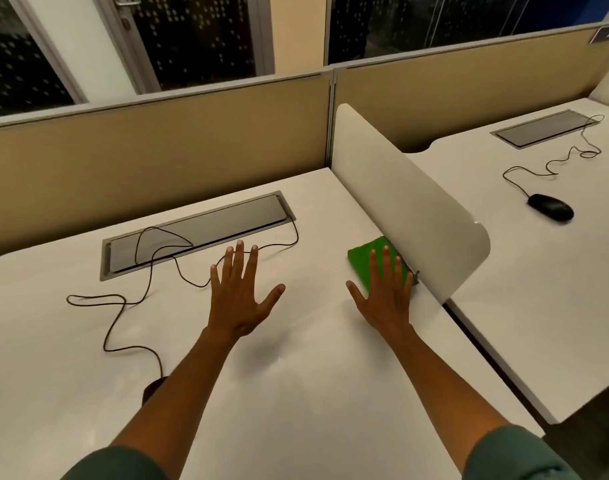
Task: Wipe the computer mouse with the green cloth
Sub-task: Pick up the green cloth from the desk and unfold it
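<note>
The black corded computer mouse (154, 388) lies at the near edge of the white worktop (296, 375), almost wholly hidden under the person's left forearm; only a dark rounded sliver shows, with its thin black cable (123, 306) looping away toward the grey recessed cable tray (195, 233). Its surface cannot be judged from what shows. The folded bright green cloth (368, 258) sits well to the right of that mouse, pressed against the foot of the curved white divider panel (410, 202).

The left hand (240, 299) is spread flat with fingers wide, holding nothing; whether it touches the worktop I cannot tell. The right hand (386, 296) is equally open, its fingers lying over the near part of the cloth without closing on it.

The likeliest slip, as I see it, is the left forearm dragging or knocking the mouse off the near edge, since it lies unseen beneath the arm. The loose cable could also snag a sweeping wrist. A second dark mouse (550, 207), beyond the divider from the first, could be mistaken for the target.
</note>
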{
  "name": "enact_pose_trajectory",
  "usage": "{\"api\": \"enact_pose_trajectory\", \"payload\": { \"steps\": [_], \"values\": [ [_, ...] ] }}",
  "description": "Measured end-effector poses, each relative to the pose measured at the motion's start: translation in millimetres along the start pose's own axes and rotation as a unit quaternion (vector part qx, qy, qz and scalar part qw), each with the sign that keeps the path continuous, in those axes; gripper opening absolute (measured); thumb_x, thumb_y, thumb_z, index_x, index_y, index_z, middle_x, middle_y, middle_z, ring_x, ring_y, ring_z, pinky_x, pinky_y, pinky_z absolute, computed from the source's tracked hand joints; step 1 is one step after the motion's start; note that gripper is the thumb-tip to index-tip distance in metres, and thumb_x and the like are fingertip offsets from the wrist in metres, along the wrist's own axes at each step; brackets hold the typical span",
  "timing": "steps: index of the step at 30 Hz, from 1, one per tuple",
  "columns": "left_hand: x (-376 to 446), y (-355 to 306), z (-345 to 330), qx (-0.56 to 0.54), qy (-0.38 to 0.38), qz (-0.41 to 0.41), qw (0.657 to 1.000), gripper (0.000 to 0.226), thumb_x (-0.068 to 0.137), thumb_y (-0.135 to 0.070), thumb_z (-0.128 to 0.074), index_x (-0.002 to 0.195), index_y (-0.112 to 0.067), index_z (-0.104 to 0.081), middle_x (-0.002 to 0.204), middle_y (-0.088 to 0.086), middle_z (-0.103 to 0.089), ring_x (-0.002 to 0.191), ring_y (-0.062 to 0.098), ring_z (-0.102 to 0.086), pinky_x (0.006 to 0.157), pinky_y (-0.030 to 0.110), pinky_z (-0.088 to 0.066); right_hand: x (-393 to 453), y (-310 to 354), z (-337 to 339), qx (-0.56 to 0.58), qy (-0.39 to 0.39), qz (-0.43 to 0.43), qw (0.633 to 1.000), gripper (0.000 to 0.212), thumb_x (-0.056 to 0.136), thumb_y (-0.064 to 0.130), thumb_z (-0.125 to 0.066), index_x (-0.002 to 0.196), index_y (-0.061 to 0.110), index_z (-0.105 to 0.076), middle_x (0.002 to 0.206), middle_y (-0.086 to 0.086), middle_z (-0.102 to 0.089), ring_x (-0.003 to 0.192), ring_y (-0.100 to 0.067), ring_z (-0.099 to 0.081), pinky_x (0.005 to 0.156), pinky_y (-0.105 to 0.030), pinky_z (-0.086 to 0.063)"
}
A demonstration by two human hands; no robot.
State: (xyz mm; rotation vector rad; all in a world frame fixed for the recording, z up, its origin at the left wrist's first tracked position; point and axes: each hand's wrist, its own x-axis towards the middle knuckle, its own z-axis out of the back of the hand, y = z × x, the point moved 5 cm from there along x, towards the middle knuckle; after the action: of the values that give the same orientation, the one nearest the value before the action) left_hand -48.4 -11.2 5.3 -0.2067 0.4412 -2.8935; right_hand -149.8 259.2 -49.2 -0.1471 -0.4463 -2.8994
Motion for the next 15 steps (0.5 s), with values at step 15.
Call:
{"api": "enact_pose_trajectory", "payload": {
  "steps": [15],
  "values": [
    [4,4,-14,0.004,0.003,-0.006,1.000,0.091,0.084,-0.077,-0.024,0.154,-0.026,0.003,0.164,0.002,0.012,0.151,0.023,0.012,0.120,0.053,0.001,17,-12,-7,-0.060,0.047,-0.047,0.996,0.056,0.092,-0.001,-0.046,0.145,0.005,-0.028,0.155,-0.015,-0.030,0.142,-0.031,-0.029,0.116,-0.048,-0.027]
  ]
}}
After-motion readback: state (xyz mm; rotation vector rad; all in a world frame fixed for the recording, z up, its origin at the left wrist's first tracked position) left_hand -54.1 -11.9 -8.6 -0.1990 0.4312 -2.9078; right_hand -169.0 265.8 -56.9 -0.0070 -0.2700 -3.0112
